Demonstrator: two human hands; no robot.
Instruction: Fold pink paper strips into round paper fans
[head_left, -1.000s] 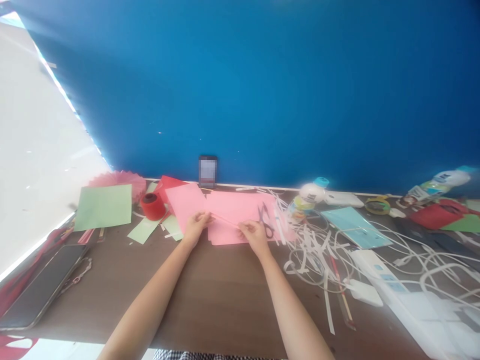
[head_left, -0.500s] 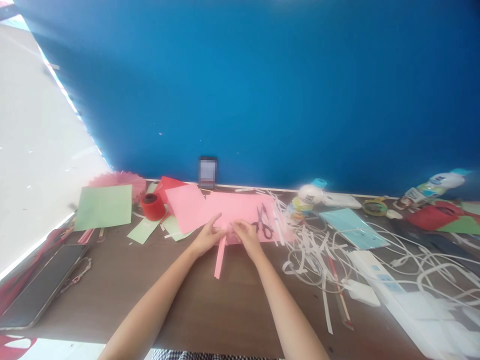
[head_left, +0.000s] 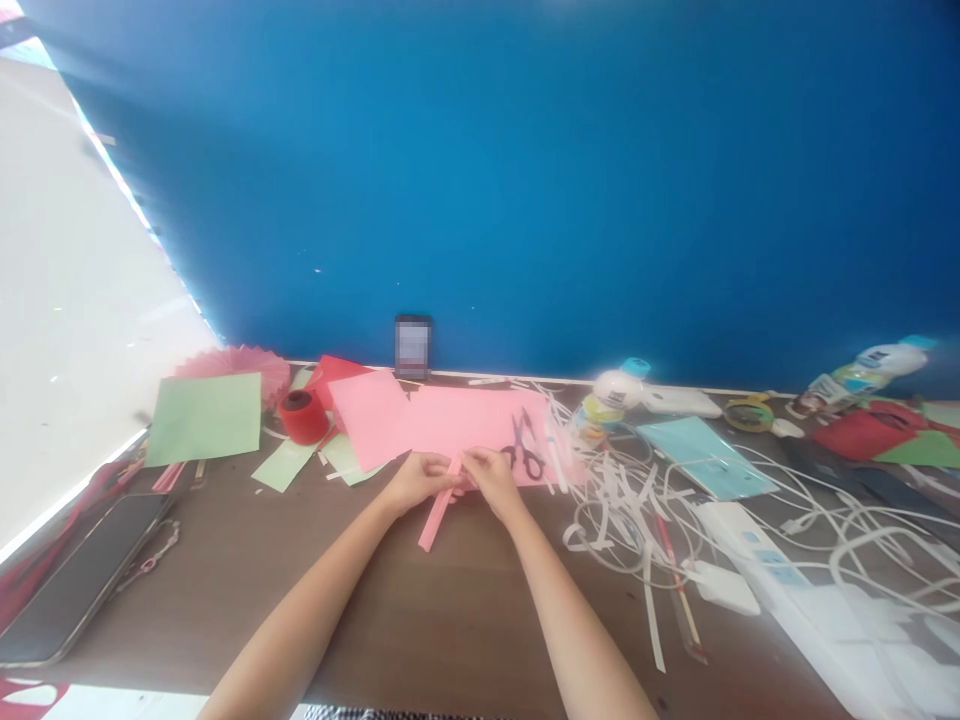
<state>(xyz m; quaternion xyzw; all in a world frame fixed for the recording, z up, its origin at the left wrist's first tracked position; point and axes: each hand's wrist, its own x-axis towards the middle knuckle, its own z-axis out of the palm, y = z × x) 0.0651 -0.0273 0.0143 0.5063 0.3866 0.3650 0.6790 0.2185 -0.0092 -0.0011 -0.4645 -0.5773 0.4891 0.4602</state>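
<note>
Left of the scissors (head_left: 523, 446), the left hand (head_left: 415, 482) and nearer right hand (head_left: 490, 478) pinch a pink strip (head_left: 436, 518), its long tail slanting away.

Matt paper on the pink strip (head_left: 435, 524), matt again across the green sheet (head_left: 202, 418)! The large phone (head_left: 85, 582) shows a glossy, glass-like face; the smooth tabletop (head_left: 420, 620) looks like wood. Smooth plastic on the power strip (head_left: 804, 622), and a slick, plastic-like shine from the turquoise packet (head_left: 701, 452)!
</note>
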